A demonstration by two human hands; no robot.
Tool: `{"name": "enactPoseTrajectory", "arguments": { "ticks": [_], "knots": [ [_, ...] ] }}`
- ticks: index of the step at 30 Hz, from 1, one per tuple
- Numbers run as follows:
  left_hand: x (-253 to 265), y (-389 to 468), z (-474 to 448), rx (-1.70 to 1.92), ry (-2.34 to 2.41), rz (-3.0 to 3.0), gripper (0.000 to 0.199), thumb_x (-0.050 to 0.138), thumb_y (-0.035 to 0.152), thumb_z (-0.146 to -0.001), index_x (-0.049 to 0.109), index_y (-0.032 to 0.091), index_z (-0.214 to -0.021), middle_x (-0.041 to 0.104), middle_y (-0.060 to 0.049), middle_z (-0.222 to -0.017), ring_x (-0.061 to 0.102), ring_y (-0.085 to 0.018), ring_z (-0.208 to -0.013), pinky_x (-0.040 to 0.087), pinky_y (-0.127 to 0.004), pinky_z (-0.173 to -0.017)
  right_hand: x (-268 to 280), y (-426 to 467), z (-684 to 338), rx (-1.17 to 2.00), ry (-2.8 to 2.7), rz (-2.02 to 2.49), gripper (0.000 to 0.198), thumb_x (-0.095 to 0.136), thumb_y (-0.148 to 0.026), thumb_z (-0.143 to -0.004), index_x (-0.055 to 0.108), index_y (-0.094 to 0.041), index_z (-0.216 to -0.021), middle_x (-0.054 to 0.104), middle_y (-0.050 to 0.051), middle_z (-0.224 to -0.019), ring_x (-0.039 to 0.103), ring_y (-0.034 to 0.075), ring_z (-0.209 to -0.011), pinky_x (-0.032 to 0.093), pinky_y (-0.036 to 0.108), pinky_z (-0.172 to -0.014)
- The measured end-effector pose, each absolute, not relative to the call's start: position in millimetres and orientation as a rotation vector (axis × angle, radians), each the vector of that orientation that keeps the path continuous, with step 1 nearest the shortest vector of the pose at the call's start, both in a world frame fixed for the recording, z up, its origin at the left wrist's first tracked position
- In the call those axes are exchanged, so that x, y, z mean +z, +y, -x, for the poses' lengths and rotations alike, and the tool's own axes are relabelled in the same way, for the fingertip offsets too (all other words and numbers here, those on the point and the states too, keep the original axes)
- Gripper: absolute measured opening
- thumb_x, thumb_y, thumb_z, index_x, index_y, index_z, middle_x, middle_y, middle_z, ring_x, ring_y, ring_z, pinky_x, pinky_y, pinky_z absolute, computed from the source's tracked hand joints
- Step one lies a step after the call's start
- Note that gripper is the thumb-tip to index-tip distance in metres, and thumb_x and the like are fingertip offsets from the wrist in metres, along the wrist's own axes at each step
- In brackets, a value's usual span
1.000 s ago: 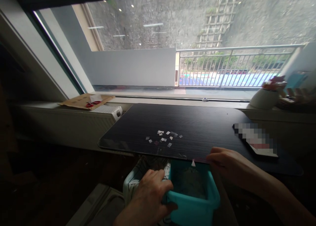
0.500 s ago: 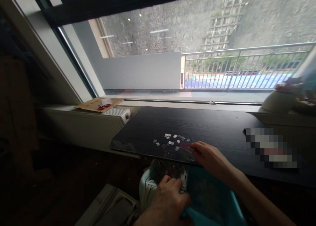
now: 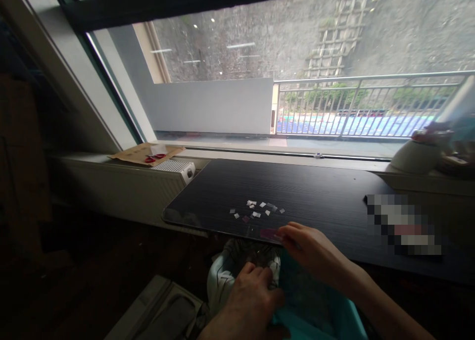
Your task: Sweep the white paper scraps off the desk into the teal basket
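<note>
My right hand [image 3: 300, 238] pinches a thin, translucent pink-purple flat piece [image 3: 270, 234], held low by the near edge of the black table [image 3: 315, 186]. Just beyond it lie several small white and clear squares [image 3: 256, 215], scattered on the tabletop, with one purplish square [image 3: 246, 219] among them. Below the table edge, my left hand [image 3: 256, 293] is closed over the teal bin [image 3: 354, 313] and seems to grip its rim; the fingertips are hidden. White fabric with dark lines [image 3: 223, 275] shows beside that hand, and the bin's inside is dim.
A blurred-out flat object [image 3: 404, 226] lies at the table's right. Red-handled scissors [image 3: 155, 158] rest on brown paper [image 3: 135, 154] above the radiator [image 3: 174, 170]. A pale box [image 3: 159, 305] stands low at left. The window sill [image 3: 260, 156] runs behind the table.
My right hand has drawn the pink-purple piece toward me and slightly left, to the table's near edge. A small square that lay near it no longer shows there. My left hand stays put.
</note>
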State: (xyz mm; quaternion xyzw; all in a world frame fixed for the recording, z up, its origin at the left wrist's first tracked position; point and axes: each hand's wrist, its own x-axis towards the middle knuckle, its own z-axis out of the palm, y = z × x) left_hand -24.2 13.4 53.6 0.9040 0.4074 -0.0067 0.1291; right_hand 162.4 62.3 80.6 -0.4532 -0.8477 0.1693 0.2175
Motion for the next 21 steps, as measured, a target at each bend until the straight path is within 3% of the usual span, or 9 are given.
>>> {"name": "enactPoseTrajectory", "arguments": {
  "ticks": [7, 12, 21],
  "knots": [
    [42, 16, 24, -0.093, 1.181, -2.669, 0.036, 0.078, 0.053, -0.065, 0.065, 0.024, -0.082, 0.054, -0.001, -0.086, 0.051, -0.023, -0.080, 0.036, -0.036, -0.076, 65, 98, -186, 0.300, -2.145, 1.446, 0.024, 0.044, -0.026, -0.090, 0.066, -0.019, -0.097, 0.068, 0.005, -0.088, 0.060, 0.016, -0.073, 0.040, 0.024, -0.063],
    [31, 14, 24, 0.042, 1.209, -2.714, 0.037, 0.078, 0.056, -0.063, 0.064, 0.025, -0.079, 0.054, 0.000, -0.084, 0.050, -0.021, -0.079, 0.034, -0.033, -0.074, 58, 120, -200, 0.120, -1.986, 1.645, 0.025, 0.045, -0.026, -0.089, 0.067, -0.019, -0.099, 0.068, 0.005, -0.093, 0.061, 0.017, -0.075, 0.038, 0.025, -0.063],
    [30, 18, 26, -0.054, 1.202, -2.730, 0.037, 0.075, 0.056, -0.065, 0.064, 0.024, -0.079, 0.053, 0.000, -0.083, 0.049, -0.021, -0.076, 0.034, -0.032, -0.070, 56, 110, -187, 0.214, -2.160, 1.490, 0.025, 0.045, -0.030, -0.091, 0.068, -0.024, -0.097, 0.067, 0.001, -0.086, 0.060, 0.014, -0.074, 0.038, 0.024, -0.064]
  ]
}}
